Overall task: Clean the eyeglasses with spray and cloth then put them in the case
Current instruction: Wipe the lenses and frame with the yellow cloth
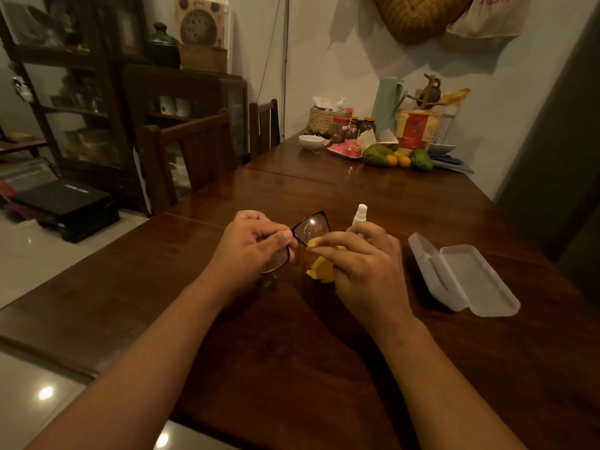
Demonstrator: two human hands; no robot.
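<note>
Head view shows us both hands over the bench, with the eyeglasses held between them. Our left hand has its grip pinched on the dark frame, thumb and forefinger closed on the rim near the bridge, and 1 lens lies mostly hidden under that hand. Our right hand has its grip pinched on the yellow cloth, pressing a fold against the lower edge of the exposed lens while the rest hangs below the palm. The spray bottle stands upright just behind the right hand; we cannot tell whether any finger touches it. The case lies open on the bench to the right, apart from both hands.

We judge the eyeglasses light, thin and fragile. The frame would flex if twisted, the hinges are weak points, and a damp lens would be slippery and quick to smear. We would hold them by the rim or bridge, as the left hand does, never by bare skin on the glass. The cloth is soft and limp, so it needs bunching to give pressure. The case looks like rigid, light plastic that may slide when the 2 halves are pressed shut.
</note>
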